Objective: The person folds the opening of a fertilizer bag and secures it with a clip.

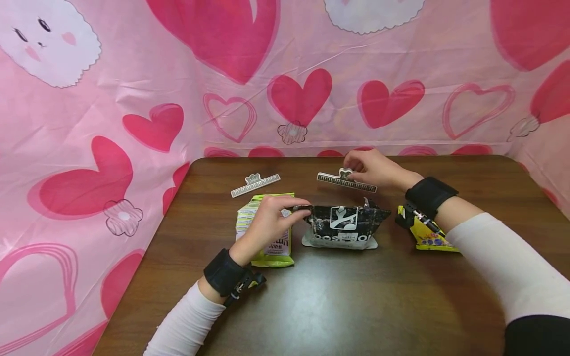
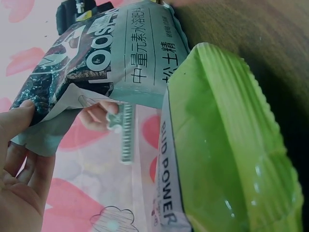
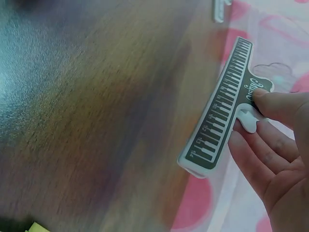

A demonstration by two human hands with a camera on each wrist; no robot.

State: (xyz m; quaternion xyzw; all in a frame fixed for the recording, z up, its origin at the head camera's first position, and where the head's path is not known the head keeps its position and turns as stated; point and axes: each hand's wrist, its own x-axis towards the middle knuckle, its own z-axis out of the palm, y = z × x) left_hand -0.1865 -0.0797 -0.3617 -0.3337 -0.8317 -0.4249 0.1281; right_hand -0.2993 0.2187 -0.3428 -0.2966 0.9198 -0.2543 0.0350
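Two things are in hand: a black-and-white bag (image 1: pixel 345 228) at the centre of the head view, and a piano-key clip (image 3: pixel 219 108) just above it in that frame. The left hand (image 1: pixel 269 221) pinches the bag's upper left corner, thumb in front and fingers behind, as the left wrist view shows. The right hand (image 1: pixel 376 168) grips the clip by its crown-shaped handle, thumb on the printed face. So the bag lies between the hands in the frame, right of the left one and below the right one; whether the clip is clear of the tabletop (image 1: pixel 338 306) I cannot tell.

To handle these well, I would hold the corner steady so the bag's top edge runs flat, and centre the thumb and fingers on the clip's handle so that a squeeze parts its jaws evenly. A pinch off to one side would probably let the long bar twist.

Further out, a green bag (image 2: pixel 207 145) lies beneath and beside the left hand, a second clip (image 1: pixel 255 186) lies at upper left of centre, and a yellow packet (image 1: pixel 429 235) sits at right, partly behind the right forearm. Pink heart-patterned cloth (image 1: pixel 249 113) fills the upper frame.
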